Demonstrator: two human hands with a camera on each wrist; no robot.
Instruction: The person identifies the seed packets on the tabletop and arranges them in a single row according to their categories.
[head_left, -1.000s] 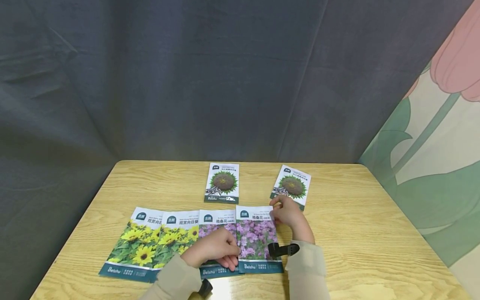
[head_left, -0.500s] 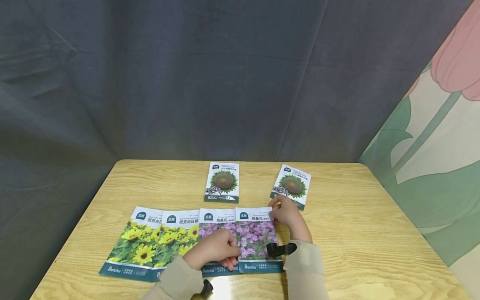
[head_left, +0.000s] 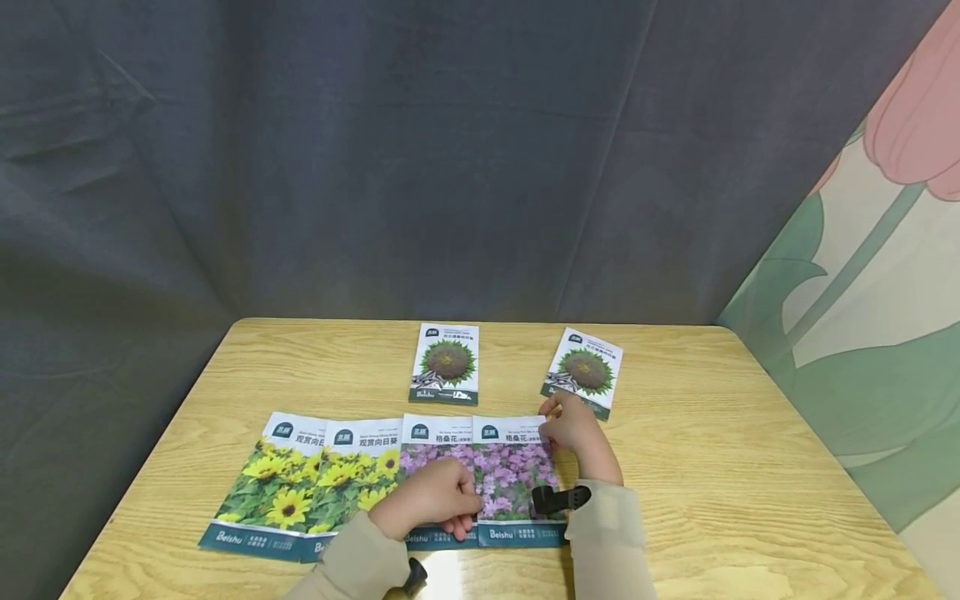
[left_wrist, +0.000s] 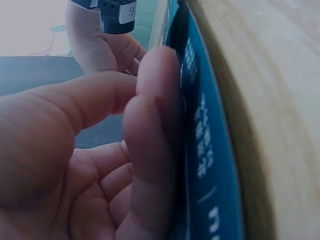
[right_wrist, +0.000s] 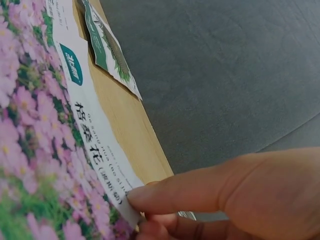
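In the head view, my left hand (head_left: 438, 497) rests on the lower part of a pink-flower seed packet (head_left: 437, 429), its fingertips by the seam with a second pink-flower packet (head_left: 517, 479). Fingers (left_wrist: 150, 130) press against the dark lower band of a packet (left_wrist: 212, 135) in the left wrist view. My right hand (head_left: 576, 429) pinches the upper right corner of the second pink packet; the right wrist view shows the thumb (right_wrist: 165, 196) on its printed face. To the left, two yellow-flower packets (head_left: 266, 492) (head_left: 352, 475) overlap and lie beside the pink ones.
Two smaller sunflower seed packets (head_left: 444, 364) (head_left: 583, 368) lie at the back of the wooden table (head_left: 712, 467), the right one tilted. A dark grey curtain (head_left: 450, 167) hangs behind. A flower-patterned cloth (head_left: 885, 333) is at the right.
The left pink packet has shifted slightly away and to the right; the right one has come slightly nearer. Their top edges are now almost level. Both hands have barely moved.
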